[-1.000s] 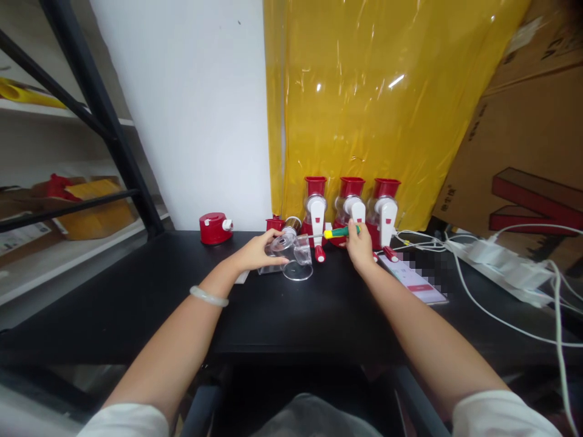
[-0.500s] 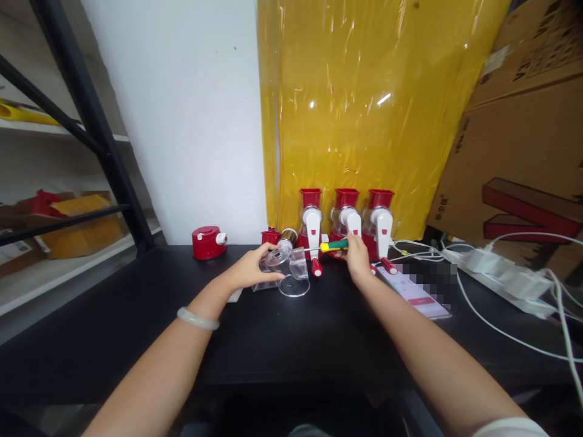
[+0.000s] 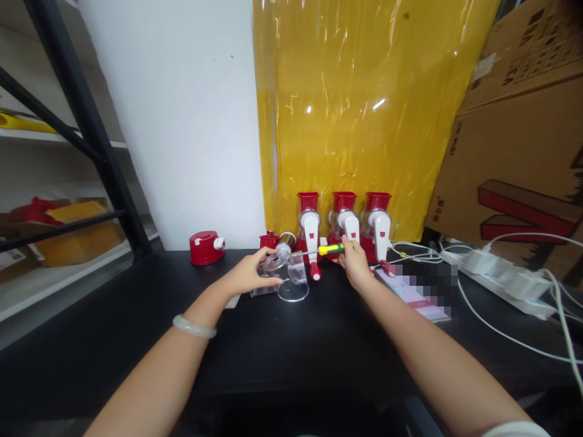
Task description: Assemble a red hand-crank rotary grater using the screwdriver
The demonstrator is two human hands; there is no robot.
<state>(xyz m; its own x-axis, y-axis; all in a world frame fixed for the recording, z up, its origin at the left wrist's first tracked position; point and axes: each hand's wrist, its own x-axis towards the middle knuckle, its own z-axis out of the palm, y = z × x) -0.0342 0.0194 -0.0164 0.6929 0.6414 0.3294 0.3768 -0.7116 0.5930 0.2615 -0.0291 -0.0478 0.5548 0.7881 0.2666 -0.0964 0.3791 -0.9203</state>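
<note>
A clear plastic housing lies on its side on the black table, its round rim toward me. My left hand grips it from the left, thumb in front and fingers behind. In my right hand is a screwdriver with a yellow and green handle, held level. Its thin shaft points left and reaches the housing's upper right edge; the tip is too small to make out. Behind the housing are a metal grater drum and a red part.
Three red and white rotary graters stand at the back. A red base sits at the left. On the right are a phone, a power strip with white cables, and a large carton.
The fingers of my right hand have shifted on the screwdriver handle. The whole view has moved slightly; the housing and my left hand keep nearly the same place.
</note>
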